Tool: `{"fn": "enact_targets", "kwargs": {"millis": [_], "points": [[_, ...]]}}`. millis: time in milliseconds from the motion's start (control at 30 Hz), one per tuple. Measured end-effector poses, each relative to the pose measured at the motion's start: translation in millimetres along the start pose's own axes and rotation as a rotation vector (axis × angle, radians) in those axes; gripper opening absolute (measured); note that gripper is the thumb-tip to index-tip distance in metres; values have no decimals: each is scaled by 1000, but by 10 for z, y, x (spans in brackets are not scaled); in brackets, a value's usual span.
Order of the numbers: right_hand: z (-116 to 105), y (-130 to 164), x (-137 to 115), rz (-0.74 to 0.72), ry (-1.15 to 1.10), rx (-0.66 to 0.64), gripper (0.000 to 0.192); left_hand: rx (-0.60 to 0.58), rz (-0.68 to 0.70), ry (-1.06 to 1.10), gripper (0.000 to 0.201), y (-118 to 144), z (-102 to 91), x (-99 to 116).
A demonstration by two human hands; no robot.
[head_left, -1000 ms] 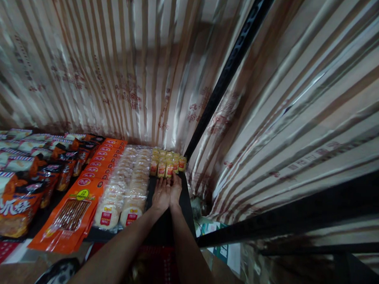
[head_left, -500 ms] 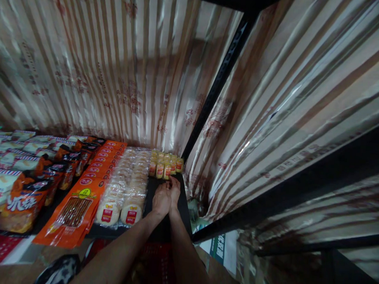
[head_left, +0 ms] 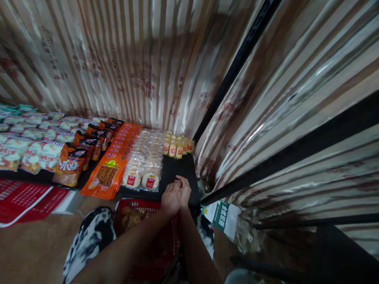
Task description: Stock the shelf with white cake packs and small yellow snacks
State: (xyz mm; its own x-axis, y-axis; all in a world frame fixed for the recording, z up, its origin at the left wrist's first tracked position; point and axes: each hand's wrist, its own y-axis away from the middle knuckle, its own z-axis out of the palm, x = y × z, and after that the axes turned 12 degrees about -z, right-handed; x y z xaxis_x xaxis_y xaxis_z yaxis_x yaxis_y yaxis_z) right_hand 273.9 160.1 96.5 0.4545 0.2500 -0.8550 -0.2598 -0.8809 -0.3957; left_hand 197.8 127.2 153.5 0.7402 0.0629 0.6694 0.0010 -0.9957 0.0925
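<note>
Both our left hand (head_left: 170, 196) and right hand (head_left: 183, 191) meet, loosely curled and holding nothing visible, at the black shelf (head_left: 178, 175) front edge. Small yellow packets (head_left: 177, 147) sit behind, at the shelf's back. We should add packets in straight, snug rows.

The scene is dim and warm-toned. Soft glare streaks the striped curtain (head_left: 143, 60), brightest above the black shelf (head_left: 178, 175). Below the shelf, the foreground sinks into shadow. Wide-angle distortion bends lines toward the edges, where motion blur smears detail.
</note>
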Motion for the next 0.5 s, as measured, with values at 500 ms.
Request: {"fn": "enact_targets", "kwargs": {"millis": [500], "points": [[128,1495,-177,57,-14,-290,30,-158,112,-70,39,1106,31,-1119]]}}
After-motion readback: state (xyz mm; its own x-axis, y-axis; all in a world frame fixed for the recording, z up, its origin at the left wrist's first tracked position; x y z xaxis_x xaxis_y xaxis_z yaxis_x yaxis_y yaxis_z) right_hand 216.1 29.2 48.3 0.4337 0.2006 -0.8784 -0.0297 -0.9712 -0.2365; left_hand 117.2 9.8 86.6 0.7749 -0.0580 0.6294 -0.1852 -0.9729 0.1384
